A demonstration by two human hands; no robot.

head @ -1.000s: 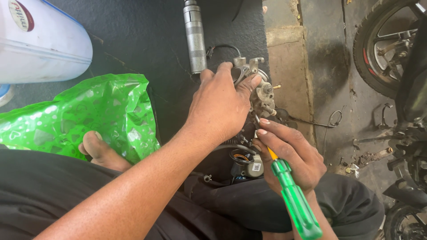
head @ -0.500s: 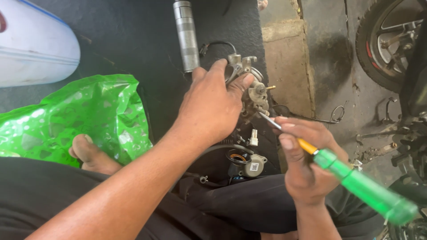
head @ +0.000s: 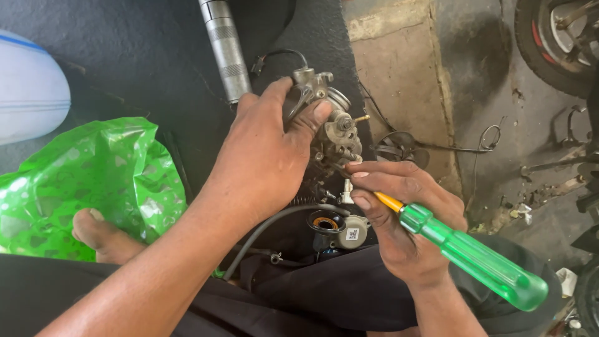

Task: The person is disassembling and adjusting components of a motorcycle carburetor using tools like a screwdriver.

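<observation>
Item: small metal carburettor (head: 327, 128), grey cast body, grimy, with a round throat at its upper right, a brass-coloured fitting projecting on the right side, a spring-loaded screw low on the body and a black cable leaving its top. Location: held in the air above the dark floor mat (head: 143, 75), over the person's lap, well clear of the concrete. Left hand (head: 268, 162): grip closed around the carburettor from the left, thumb pressed on the body's upper face, fingers wrapped behind. Right hand (head: 405, 218): grip closed on a screwdriver (head: 462, 249) with a translucent green handle and yellow collar, forefinger and thumb pinched near the shank, the tip meeting the lower part of the carburettor; the exact screw it seats in is hidden by the fingers. Handling note: the work looks best done with the blade kept in line with the screw and fully seated in its slot, the left hand bracing the body against the turning force so the tip does not slip off and mar the soft head; light, steady pressure seems right. Adjacent: a second round fitting with a grey hose (head: 274, 224) lying on the dark trousers below; a ribbed silver metal cylinder (head: 223, 47) on the mat; a crumpled green plastic bag (head: 93, 181) at left with a bare foot (head: 103, 234) against it; a wheel (head: 555, 43) at upper right.
</observation>
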